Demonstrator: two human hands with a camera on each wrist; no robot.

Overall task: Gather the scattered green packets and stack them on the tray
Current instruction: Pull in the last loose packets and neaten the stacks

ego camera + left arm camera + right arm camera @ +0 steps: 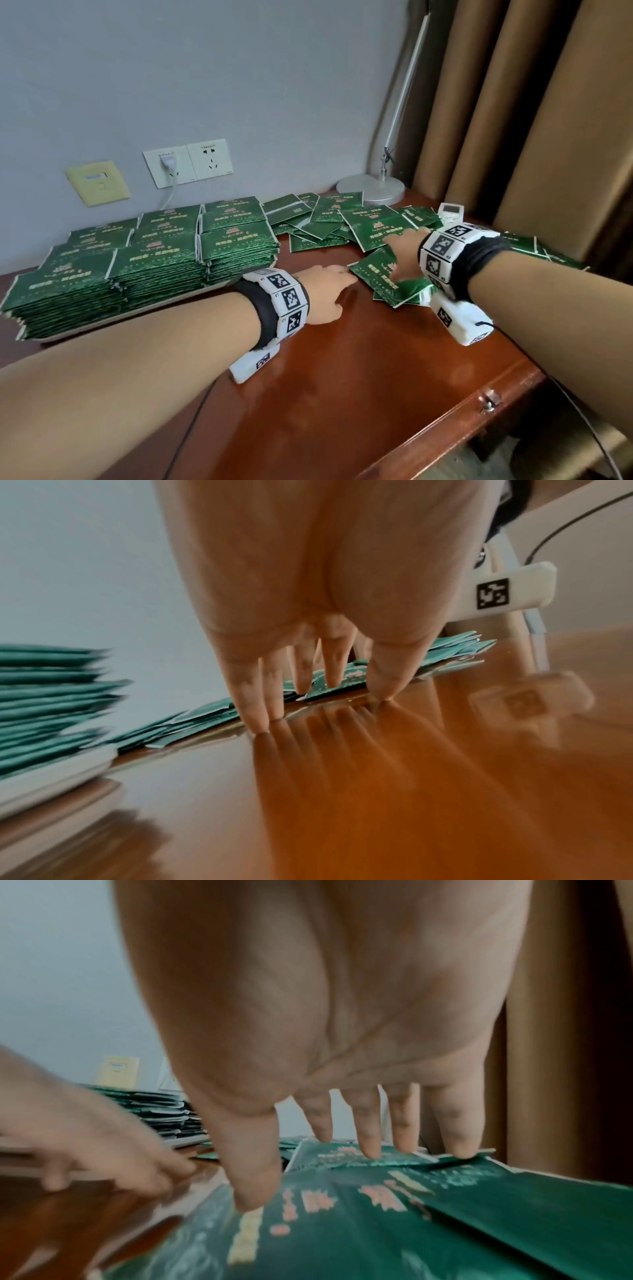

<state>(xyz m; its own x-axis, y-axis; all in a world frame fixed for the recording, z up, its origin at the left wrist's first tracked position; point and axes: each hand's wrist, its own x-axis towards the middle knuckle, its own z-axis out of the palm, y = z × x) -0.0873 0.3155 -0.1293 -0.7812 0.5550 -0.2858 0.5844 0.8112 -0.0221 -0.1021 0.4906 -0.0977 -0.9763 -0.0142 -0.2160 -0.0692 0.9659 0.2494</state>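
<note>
A pale tray [137, 310] at the table's left carries several tall stacks of green packets [154, 260]. Loose green packets [325, 219] lie scattered at the back middle and right. My right hand [400, 253] lies flat with spread, straight fingers on the nearest loose packets [377, 1231], thumb tip and fingertips [369, 1148] touching them. My left hand [342, 277] reaches in from the left, fingers straight, its fingertips [260, 721] on the wood at the corner of the near packet [376, 274]. Neither hand grips anything.
A lamp with a round silver base [371, 186] stands at the back right, with a white device [451, 212] beside the packets. Brown curtains [531, 120] hang to the right. Wall sockets [188, 166] sit behind the tray. The table's front edge [479, 428] runs diagonally at lower right.
</note>
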